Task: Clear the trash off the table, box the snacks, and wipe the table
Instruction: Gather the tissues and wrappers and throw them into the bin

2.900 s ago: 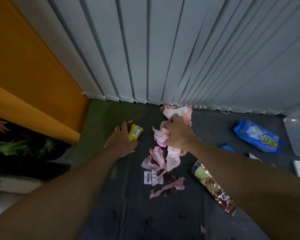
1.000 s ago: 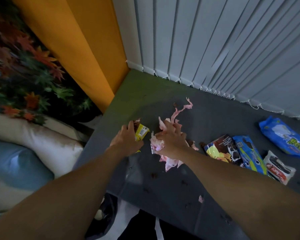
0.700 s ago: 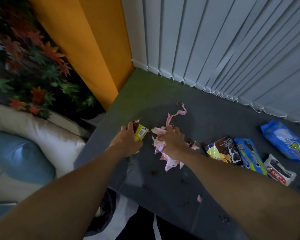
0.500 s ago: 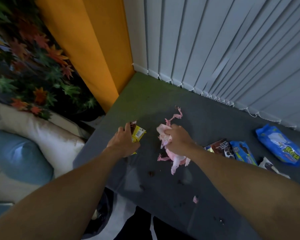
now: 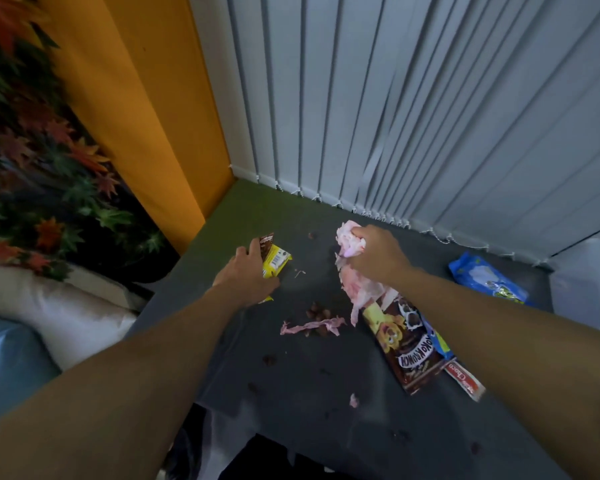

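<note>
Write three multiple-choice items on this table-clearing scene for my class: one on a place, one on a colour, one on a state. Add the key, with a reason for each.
1. Where does the lone blue packet lie?
A. On the table at the far right, near the blinds
B. At the table's near left corner
C. In the middle of the table

2. What colour is the barcoded side of the wrapper in the left hand?
A. Green
B. White
C. Yellow

3. What is the right hand doing?
A. Lying flat on the table
B. Gripping a wad of pink paper
C. Hanging idle, holding nothing

Key: 1 A, it lies just below the blinds' lower ends; 2 C, yellow shows past the fingers; 3 B, the fingers curl round the pink wad.
</note>
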A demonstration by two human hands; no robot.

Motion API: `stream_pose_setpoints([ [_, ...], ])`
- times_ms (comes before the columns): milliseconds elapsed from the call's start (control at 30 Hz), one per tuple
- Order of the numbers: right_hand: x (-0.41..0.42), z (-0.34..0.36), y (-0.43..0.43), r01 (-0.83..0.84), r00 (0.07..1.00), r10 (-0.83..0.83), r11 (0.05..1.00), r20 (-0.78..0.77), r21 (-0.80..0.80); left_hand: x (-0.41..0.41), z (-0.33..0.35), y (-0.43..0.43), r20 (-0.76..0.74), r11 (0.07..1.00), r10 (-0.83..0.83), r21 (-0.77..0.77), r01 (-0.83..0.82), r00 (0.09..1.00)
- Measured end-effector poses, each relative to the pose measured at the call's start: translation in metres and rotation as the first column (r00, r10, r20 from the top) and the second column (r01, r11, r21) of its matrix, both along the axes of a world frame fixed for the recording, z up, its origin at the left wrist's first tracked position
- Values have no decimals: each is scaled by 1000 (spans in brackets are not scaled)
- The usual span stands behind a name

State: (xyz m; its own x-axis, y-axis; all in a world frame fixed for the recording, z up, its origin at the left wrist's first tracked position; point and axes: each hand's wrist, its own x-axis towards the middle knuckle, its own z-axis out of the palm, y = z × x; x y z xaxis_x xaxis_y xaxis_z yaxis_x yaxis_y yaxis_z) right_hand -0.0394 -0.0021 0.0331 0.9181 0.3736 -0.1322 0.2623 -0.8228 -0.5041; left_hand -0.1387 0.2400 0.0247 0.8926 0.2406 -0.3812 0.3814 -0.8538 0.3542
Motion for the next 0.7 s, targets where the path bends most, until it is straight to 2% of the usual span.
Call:
stream_pose_setpoints([
  [100, -1, 6, -11, 28, 999, -29, 999, 27, 28, 3, 4, -11, 10, 1000, -22, 6, 22, 1000],
  [433, -17, -11, -9, -92, 996, 92, 995, 0, 29, -2, 2, -16, 6, 1000, -24, 14, 24, 1000],
  [567, -19, -26, 1, -59, 998, 61, 997, -35, 54, -5, -2, -10, -4, 1000, -9, 7, 9, 1000],
  [700, -25, -47, 8, -31, 997, 29, 999, -70, -28, -12, -11, -3, -39, 999, 33, 3, -33, 999],
])
